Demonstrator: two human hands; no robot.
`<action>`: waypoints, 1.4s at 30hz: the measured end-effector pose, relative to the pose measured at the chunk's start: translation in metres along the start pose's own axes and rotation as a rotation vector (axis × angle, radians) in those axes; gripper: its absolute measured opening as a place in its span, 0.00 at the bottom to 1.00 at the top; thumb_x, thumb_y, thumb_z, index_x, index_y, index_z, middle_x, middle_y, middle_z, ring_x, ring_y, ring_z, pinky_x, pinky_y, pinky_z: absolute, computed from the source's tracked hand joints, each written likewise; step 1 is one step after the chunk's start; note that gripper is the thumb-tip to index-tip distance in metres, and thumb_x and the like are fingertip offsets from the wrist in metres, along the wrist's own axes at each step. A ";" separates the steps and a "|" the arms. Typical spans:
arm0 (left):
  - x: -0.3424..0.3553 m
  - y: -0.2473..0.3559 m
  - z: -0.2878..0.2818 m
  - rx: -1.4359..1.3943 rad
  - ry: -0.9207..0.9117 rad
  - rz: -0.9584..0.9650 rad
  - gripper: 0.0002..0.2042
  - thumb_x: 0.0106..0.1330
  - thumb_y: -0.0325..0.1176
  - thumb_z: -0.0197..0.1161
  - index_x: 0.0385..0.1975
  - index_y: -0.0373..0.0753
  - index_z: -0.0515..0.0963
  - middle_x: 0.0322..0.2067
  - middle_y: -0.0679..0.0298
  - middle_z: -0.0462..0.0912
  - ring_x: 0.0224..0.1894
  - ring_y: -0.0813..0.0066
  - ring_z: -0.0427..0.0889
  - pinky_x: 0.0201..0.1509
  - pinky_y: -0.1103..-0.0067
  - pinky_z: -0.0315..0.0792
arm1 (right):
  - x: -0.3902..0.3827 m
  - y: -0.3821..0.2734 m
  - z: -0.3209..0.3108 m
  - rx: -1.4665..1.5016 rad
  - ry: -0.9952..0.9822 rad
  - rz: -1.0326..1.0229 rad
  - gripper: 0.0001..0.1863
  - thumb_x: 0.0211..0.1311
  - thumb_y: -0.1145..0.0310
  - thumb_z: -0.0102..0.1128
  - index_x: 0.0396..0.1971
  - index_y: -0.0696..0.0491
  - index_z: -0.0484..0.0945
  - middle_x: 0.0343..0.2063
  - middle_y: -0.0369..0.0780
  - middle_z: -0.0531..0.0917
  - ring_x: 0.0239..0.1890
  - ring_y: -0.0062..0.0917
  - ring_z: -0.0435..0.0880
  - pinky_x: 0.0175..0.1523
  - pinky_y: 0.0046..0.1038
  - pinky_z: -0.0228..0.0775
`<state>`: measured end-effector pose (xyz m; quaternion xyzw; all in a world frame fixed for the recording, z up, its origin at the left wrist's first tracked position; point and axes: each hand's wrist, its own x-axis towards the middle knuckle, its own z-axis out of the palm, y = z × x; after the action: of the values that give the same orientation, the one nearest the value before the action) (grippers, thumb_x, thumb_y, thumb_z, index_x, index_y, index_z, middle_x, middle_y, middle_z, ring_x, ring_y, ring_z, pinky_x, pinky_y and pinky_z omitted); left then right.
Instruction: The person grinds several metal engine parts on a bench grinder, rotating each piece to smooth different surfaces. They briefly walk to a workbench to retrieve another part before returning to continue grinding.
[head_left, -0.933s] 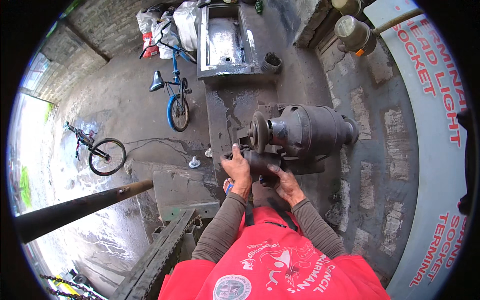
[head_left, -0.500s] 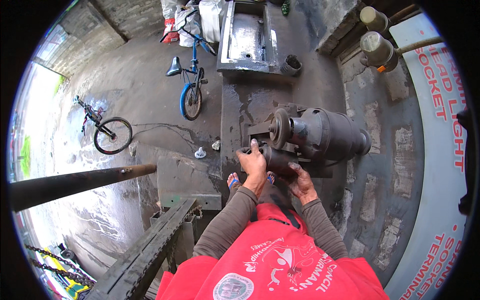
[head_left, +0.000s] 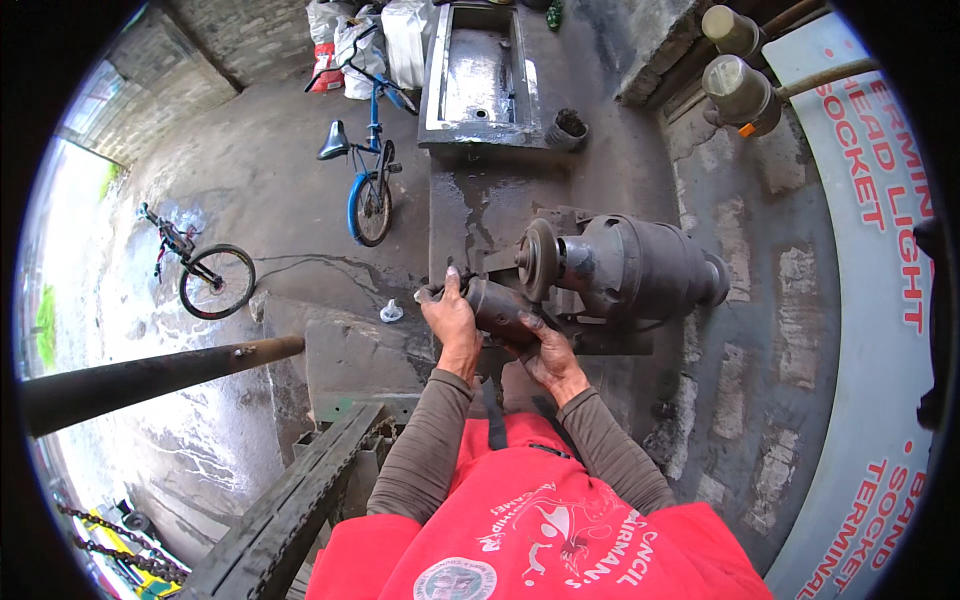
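Note:
A dark, grimy metal cylinder (head_left: 497, 308), resembling a starter motor body, is held between my two hands in front of my waist. My left hand (head_left: 452, 328) is wrapped round its left end, with the thumb on top. Gripping the right end near its lower side is my right hand (head_left: 553, 360). Just beyond and to the right stands a bench grinder (head_left: 645, 265) with a round wheel (head_left: 537, 258) on its left side. The cylinder is near the wheel; I cannot tell whether they touch. The fingers underneath are hidden.
A blue bicycle (head_left: 371, 190) and a darker one (head_left: 217, 280) stand at the left. Beyond the grinder is a concrete basin (head_left: 432, 112) with a small bucket (head_left: 567, 130) beside it. A rusty pole (head_left: 160, 370) and a metal beam (head_left: 300, 495) lie close on my left; a signboard (head_left: 850, 300) is at right.
Both hands have moved left and slightly towards me with the cylinder, now left of the grinder wheel. It tilts more, its left end higher. The whole view has shifted slightly.

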<state>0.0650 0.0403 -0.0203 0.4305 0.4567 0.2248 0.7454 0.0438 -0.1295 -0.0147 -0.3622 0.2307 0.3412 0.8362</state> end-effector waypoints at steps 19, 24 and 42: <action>-0.012 -0.016 0.008 0.215 0.151 0.042 0.17 0.66 0.32 0.71 0.43 0.29 0.71 0.38 0.53 0.81 0.38 0.62 0.79 0.48 0.68 0.74 | -0.012 -0.018 -0.010 -0.055 0.033 0.099 0.21 0.60 0.68 0.73 0.52 0.57 0.80 0.47 0.41 0.86 0.45 0.32 0.86 0.45 0.36 0.83; -0.011 0.004 0.000 0.151 0.171 0.103 0.18 0.63 0.26 0.70 0.46 0.29 0.69 0.39 0.55 0.79 0.39 0.64 0.79 0.49 0.70 0.74 | -0.005 -0.006 0.010 -0.028 -0.005 0.109 0.23 0.59 0.63 0.75 0.51 0.56 0.80 0.42 0.39 0.87 0.39 0.28 0.87 0.41 0.32 0.83; -0.028 0.010 -0.040 -0.193 -0.250 -0.205 0.28 0.68 0.32 0.68 0.65 0.40 0.63 0.51 0.56 0.79 0.55 0.69 0.79 0.57 0.67 0.75 | -0.017 -0.022 -0.002 -0.132 0.078 0.108 0.25 0.62 0.57 0.72 0.52 0.56 0.77 0.36 0.44 0.85 0.28 0.29 0.86 0.31 0.28 0.82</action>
<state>0.0175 0.0424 -0.0065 0.3328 0.3782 0.1354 0.8531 0.0486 -0.1490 0.0049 -0.4167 0.2592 0.3861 0.7811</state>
